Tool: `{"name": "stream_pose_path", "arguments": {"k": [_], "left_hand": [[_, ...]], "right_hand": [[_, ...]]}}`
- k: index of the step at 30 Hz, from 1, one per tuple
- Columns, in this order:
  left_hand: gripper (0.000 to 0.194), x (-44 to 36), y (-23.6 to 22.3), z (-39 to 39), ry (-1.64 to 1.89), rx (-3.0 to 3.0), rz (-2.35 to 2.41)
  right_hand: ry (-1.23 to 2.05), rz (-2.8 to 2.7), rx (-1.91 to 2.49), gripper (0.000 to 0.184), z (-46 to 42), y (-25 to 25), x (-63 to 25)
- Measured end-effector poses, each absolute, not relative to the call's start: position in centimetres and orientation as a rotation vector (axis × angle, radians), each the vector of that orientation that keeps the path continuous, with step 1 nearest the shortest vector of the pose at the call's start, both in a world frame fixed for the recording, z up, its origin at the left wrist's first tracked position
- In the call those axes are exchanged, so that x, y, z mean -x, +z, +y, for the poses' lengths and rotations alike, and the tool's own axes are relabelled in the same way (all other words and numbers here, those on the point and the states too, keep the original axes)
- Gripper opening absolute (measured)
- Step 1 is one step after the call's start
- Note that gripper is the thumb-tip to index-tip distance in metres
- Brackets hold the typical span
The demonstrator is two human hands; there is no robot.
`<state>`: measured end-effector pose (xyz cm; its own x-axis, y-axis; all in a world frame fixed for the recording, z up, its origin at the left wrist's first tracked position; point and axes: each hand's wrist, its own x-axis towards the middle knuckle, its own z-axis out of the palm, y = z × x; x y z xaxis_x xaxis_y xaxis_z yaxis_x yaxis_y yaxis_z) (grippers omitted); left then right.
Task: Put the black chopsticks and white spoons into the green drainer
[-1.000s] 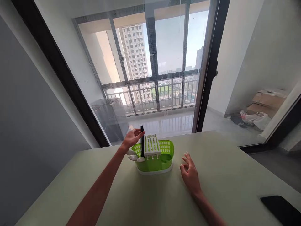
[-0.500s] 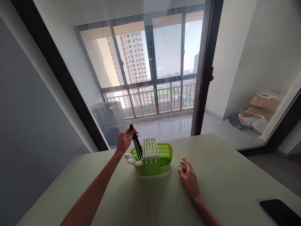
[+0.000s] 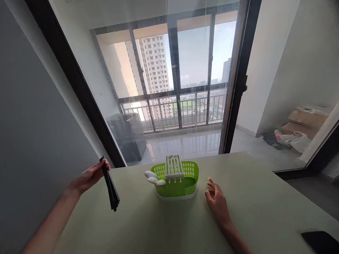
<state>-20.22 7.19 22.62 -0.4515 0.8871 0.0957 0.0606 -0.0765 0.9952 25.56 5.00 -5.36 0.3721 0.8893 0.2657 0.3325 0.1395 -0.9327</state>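
My left hand point(image 3: 90, 178) is closed round the top of a bundle of black chopsticks point(image 3: 110, 187), held in the air over the left side of the pale green table point(image 3: 164, 225), tips slanting down. A green plastic cutlery basket point(image 3: 178, 181) with a white slotted insert point(image 3: 174, 165) stands at the table's middle. Three white spoon bowls point(image 3: 155, 177) stick out of its left end. My right hand point(image 3: 217, 203) rests on the table just right of the basket, fingers loosely curled and holding nothing.
A dark phone point(image 3: 321, 241) lies at the table's near right corner. Behind the table is a large glass door with a black frame point(image 3: 235, 88); cardboard boxes and bags point(image 3: 296, 130) sit on the balcony floor to the right. A grey wall is on the left.
My left hand has lifted the black chopsticks out of the basket's left end and carried them left, away from the basket. My right hand has stayed beside the basket.
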Motion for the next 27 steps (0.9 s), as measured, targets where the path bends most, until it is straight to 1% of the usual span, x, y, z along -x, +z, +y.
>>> {"name": "stream_pose_path", "arguments": {"k": [3,5,6,9,12,14,21,27], "left_hand": [[0.033,22.1,20.6,4.0,1.046,-0.996,1.573],[0.041,22.6,19.1,2.3,0.742,-1.018,1.569],[0.044,22.7,18.4,1.6,0.644,-1.039,1.568],[0.050,22.4,15.9,0.0,0.504,-1.099,1.628],[0.056,22.2,13.2,-0.9,0.429,-1.141,1.751],[0.056,22.1,11.4,-1.3,0.433,-1.224,1.817],[0.032,19.8,6.9,-3.2,0.539,-1.785,2.192],[0.029,19.7,3.4,-4.1,0.618,-2.051,2.276]], "right_hand": [[0.591,-1.206,1.452,0.058,4.9,-5.6,-25.8],[0.587,-1.221,1.461,0.058,4.8,-5.8,-25.9],[0.585,-1.227,1.466,0.057,4.8,-5.8,-26.0],[0.588,-1.239,1.471,0.057,4.7,-6.0,-26.2],[0.595,-1.233,1.473,0.056,4.6,-5.9,-26.3],[0.595,-1.226,1.478,0.054,4.5,-5.9,-26.3],[0.603,-1.241,1.485,0.045,4.1,-5.3,-26.3],[0.625,-1.242,1.470,0.039,4.1,-5.0,-26.5]]}}
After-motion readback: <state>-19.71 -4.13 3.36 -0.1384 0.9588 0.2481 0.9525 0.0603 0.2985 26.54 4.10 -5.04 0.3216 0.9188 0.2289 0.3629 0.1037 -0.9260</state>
